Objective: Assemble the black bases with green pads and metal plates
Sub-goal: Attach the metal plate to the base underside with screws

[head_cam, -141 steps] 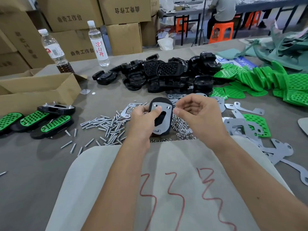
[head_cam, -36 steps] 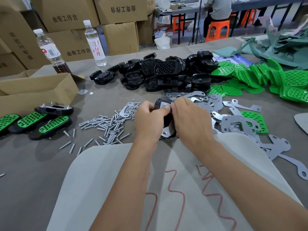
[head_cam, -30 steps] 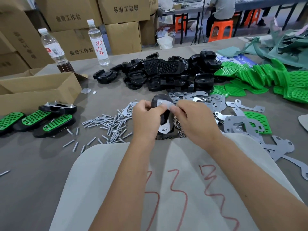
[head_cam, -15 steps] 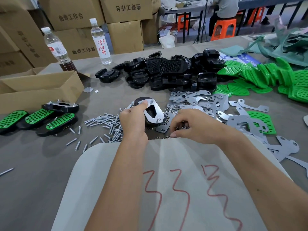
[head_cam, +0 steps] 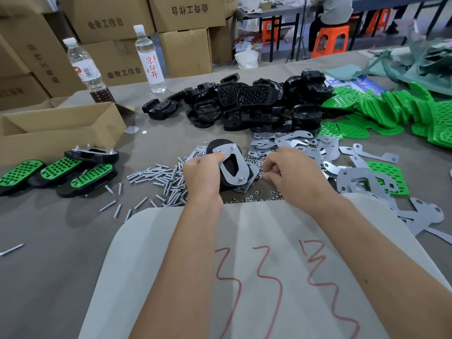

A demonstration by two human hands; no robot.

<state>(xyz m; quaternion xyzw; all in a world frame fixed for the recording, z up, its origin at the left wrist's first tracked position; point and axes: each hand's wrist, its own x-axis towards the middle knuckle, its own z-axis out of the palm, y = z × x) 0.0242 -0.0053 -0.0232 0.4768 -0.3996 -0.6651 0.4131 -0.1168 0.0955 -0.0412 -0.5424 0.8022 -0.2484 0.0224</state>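
Left hand (head_cam: 201, 176) gripping, thumb pressing on top. Right hand (head_cam: 289, 176) hovering palm-down, fingertips curling, possibly pinching something small.

Left hand (head_cam: 200, 174) covers the near left side of the black oval base with metal plate (head_cam: 230, 165). Right hand's curled fingers (head_cam: 270, 171) conceal whatever they pinch. Grey cut-out metal plates (head_cam: 430, 216) run off the right edge.

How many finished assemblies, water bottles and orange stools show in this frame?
Finished assemblies, left of the screws: 4
Water bottles: 2
Orange stools: 3
Total: 9
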